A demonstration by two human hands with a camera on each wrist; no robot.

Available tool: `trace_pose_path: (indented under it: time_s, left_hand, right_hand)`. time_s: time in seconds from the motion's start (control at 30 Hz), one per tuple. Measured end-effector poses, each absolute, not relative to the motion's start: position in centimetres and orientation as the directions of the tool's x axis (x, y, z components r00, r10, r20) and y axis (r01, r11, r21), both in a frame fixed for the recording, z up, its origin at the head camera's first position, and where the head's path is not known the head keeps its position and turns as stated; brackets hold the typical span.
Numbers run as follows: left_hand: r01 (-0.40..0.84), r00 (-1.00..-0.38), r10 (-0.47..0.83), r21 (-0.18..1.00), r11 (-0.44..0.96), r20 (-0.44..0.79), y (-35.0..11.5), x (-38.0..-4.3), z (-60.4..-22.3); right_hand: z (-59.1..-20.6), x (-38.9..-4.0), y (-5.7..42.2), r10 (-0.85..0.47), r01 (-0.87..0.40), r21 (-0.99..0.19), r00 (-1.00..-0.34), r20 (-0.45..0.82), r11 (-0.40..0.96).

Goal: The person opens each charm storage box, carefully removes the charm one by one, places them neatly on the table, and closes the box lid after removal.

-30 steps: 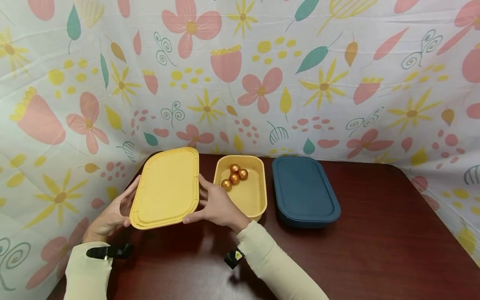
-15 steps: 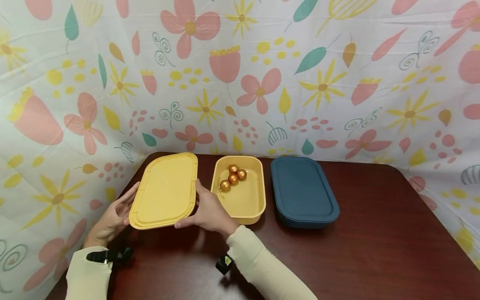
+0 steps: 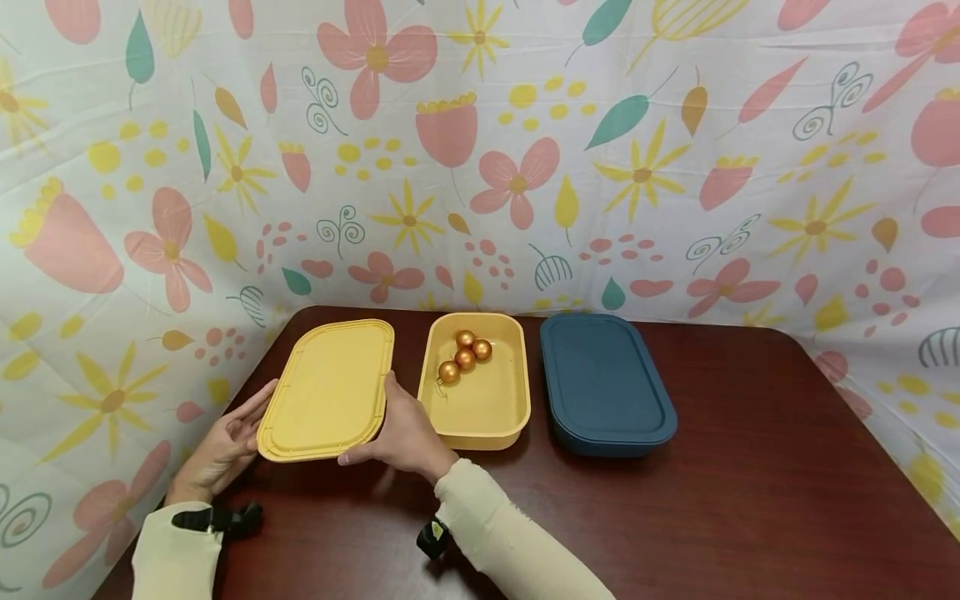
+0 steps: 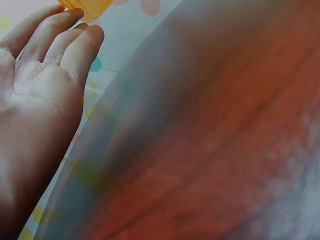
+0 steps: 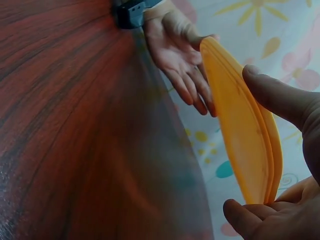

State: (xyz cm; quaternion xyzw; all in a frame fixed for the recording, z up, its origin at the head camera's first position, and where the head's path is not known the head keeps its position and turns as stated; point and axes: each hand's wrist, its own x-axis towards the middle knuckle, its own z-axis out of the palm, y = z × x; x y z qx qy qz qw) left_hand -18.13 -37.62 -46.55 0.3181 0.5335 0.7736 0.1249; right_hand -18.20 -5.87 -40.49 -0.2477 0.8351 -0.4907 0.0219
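Observation:
A yellow box lid [image 3: 330, 387] is tilted above the left part of the table, held by both hands. My left hand [image 3: 221, 454] supports its left edge and near corner; in the right wrist view the thumb of this hand [image 5: 182, 57] meets the rim while the fingers stretch out below. My right hand [image 3: 408, 429] grips the right edge, thumb on one face and fingers on the other. To the right stands the matching open yellow box [image 3: 498, 392], with several shiny copper-coloured ball ornaments [image 3: 465, 359] inside, toward its upper left.
Right of the yellow box sits a dark blue box [image 3: 607, 379] with its lid on. Both boxes stand on a dark reddish wooden table [image 3: 750, 467]. A flower-printed cloth [image 3: 517, 183] hangs along the table's back and left sides.
The lid has sunk lower and flattened slightly, its far edge moving toward me. My right hand has shifted left and down with it, uncovering more of the yellow box. The boxes stay in place.

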Motion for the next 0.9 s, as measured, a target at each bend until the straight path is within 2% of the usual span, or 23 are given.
trace_pose_path:
  time_s: [0.3,0.6,0.9]
  left_hand:
    - [0.117,-0.774,0.566,0.943,-0.313,0.284,-38.2,-18.3,-46.4]
    - [0.107,-0.748,0.634,0.978,-0.178,0.198,-38.3,-19.0,-45.8]
    - [0.143,-0.78,0.617,0.99,0.005,0.109,-38.3,-19.0,-44.9]
  right_hand:
    - [-41.3,-18.5,-6.8,-0.413,-0.385,-0.832,-0.886,0.212,0.4]
    - [-41.8,-18.8,-7.6,-0.365,-0.322,-0.784,-0.922,0.132,0.53]
    - [-42.1,-19.1,-8.4,-0.349,-0.265,-0.729,-0.936,0.039,0.632]
